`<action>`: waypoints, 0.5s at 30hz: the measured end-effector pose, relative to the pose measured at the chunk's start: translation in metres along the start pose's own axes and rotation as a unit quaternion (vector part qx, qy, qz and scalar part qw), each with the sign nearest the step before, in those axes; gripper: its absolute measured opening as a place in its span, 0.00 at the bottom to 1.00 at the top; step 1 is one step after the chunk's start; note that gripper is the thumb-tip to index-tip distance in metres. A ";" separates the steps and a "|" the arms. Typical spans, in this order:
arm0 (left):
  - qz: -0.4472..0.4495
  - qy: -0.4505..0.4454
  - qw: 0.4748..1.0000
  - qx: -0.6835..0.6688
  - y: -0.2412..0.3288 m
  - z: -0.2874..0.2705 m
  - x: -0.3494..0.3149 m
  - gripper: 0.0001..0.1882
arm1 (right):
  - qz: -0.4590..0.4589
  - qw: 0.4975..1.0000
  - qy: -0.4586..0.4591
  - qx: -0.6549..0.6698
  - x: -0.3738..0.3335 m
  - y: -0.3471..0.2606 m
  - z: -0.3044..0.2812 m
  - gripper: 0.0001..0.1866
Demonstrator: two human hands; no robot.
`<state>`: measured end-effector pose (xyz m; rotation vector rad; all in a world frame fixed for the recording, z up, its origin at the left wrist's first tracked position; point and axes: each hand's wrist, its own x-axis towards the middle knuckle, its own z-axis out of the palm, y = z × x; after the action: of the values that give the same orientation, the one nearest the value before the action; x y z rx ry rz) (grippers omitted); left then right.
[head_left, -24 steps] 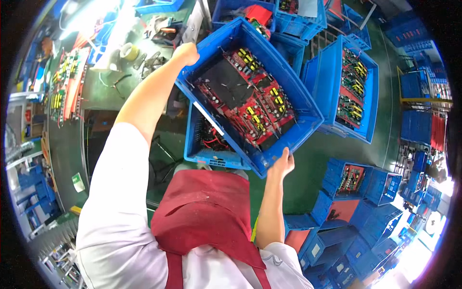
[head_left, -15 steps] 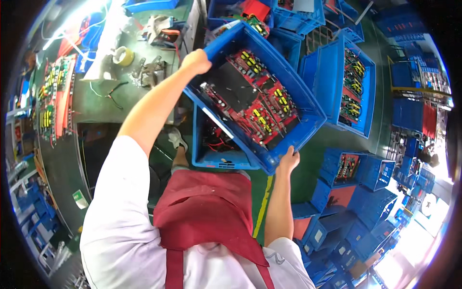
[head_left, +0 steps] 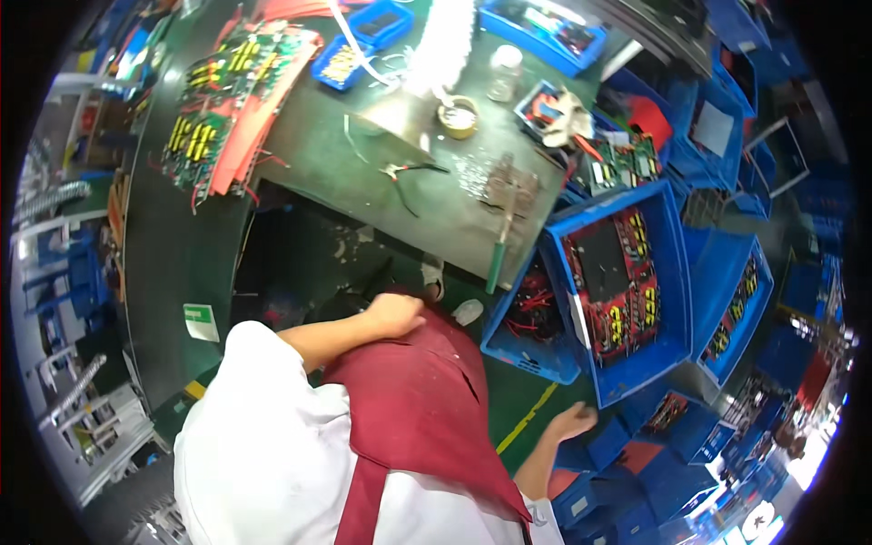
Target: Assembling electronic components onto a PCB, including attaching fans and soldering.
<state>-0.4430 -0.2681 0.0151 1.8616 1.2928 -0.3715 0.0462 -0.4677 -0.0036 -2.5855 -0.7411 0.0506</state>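
Observation:
A blue plastic crate (head_left: 677,263) rests at the right of the workbench, tilted in view. Inside lie red circuit boards (head_left: 639,313) with yellow components, and a dark sheet (head_left: 602,262) partly covers them. My right hand (head_left: 572,421) is just below the crate's near corner, apart from it, fingers loosely bent and holding nothing. My left hand (head_left: 397,315) is in front of the dark red apron (head_left: 409,391), its fingers curled in, with nothing visible in them. Partly under the crate stands a lower blue crate (head_left: 531,356) with red and black wires.
On the green workbench (head_left: 318,173) lie pliers (head_left: 413,169), a green-handled hammer (head_left: 498,259), a yellow tape roll (head_left: 458,118) and a glass jar (head_left: 504,73). Boards with yellow components (head_left: 213,100) fill its left end. Stacked blue crates (head_left: 672,468) stand at the lower right.
Both hands have let go of the blue crate of circuit boards, which now sits at the right. My left hand has drawn back to the apron. The view has swung left toward the workbench.

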 end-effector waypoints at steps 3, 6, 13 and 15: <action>-0.186 -0.205 0.961 0.001 -0.095 -0.011 -0.056 0.26 | -0.118 0.926 -0.357 -0.018 -0.126 -0.048 0.013 0.13; -0.092 -0.170 0.977 -0.087 -0.156 0.038 -0.073 0.25 | -0.160 0.860 -0.477 0.085 -0.214 -0.041 0.046 0.19; -0.001 -0.206 0.978 -0.036 -0.183 -0.046 -0.162 0.19 | -0.062 0.692 -0.707 0.130 -0.213 -0.154 0.034 0.17; -0.033 -0.190 0.981 -0.038 -0.204 -0.064 -0.179 0.19 | -0.068 0.690 -0.706 0.145 -0.230 -0.199 0.009 0.16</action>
<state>-0.7129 -0.3057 0.0765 1.5919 1.0902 -0.6688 -0.2499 -0.4311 0.0535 -1.7206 -1.1929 2.0599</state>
